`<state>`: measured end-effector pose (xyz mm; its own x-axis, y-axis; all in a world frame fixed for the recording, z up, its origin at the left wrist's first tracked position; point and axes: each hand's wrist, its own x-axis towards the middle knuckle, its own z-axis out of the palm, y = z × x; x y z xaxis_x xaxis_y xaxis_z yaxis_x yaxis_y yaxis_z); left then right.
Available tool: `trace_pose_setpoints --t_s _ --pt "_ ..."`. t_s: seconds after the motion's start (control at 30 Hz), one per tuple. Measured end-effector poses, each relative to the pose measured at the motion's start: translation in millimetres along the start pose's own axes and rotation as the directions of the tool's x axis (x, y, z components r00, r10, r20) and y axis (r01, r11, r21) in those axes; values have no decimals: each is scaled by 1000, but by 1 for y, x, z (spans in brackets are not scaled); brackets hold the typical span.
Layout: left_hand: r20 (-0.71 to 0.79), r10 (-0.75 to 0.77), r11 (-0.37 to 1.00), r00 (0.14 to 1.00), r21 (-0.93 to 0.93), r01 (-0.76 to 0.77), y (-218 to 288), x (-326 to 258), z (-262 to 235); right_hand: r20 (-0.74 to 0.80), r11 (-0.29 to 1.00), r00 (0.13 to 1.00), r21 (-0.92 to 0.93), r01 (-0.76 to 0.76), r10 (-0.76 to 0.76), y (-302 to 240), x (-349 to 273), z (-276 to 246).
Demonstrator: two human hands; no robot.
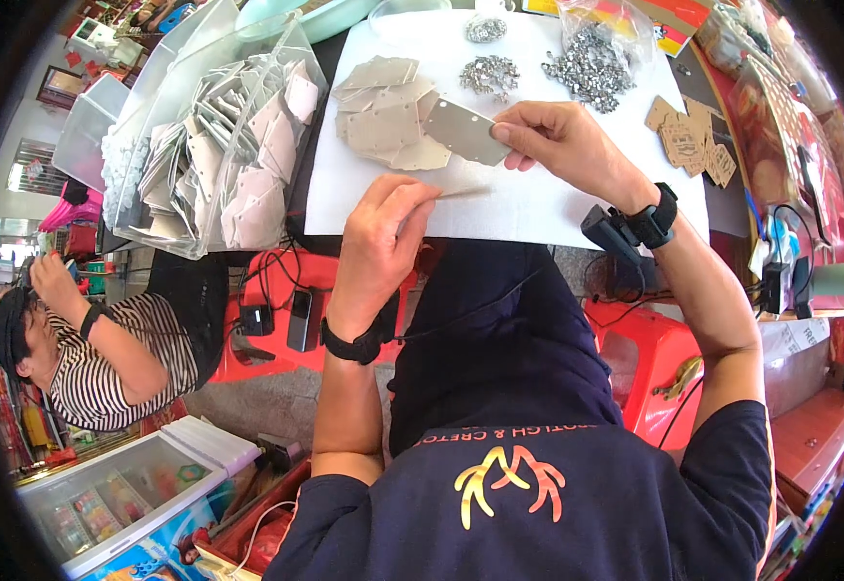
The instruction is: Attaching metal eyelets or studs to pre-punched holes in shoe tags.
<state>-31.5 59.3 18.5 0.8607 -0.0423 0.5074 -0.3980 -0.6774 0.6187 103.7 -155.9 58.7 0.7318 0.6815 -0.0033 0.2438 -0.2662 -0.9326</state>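
My right hand (559,143) pinches one end of a flat grey card with small punched holes (463,133), thumb on top. The card's other end reaches over a loose pile of similar grey cards (383,114) on the white tabletop (577,208). Below it, my left hand (383,232) is closed on a thin card (463,192), seen nearly edge-on and slightly blurred. Beyond the cards lie a heap of small silvery metal pieces (489,77), a second one in a small dish (486,30), and a larger one by a clear bag (591,70).
On the left, clear plastic bins (211,208) hold many more cards. Brown card pieces (685,141) lie at the right. Red stools (649,363) and cables are below the table. At the left a person in a striped top (122,373) sits with a raised hand.
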Motion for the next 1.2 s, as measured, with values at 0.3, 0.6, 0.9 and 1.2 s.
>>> trace_pose_setpoints --t_s 0.3,0.6,0.9,1.2 --pt "-258 -22 1000 966 -16 18 23 25 5 66 989 995 -121 85 -77 -19 -12 6" --pt "43 -257 708 965 -672 218 31 31 14 198 962 979 273 -15 -41 -16 -24 -4" --pt "73 -415 444 907 -853 272 34 31 31 -80 987 997 157 19 -6 -10 -31 8" --pt "258 -406 -74 877 -965 250 52 37 35 -197 956 980 292 27 33 4 -32 5"
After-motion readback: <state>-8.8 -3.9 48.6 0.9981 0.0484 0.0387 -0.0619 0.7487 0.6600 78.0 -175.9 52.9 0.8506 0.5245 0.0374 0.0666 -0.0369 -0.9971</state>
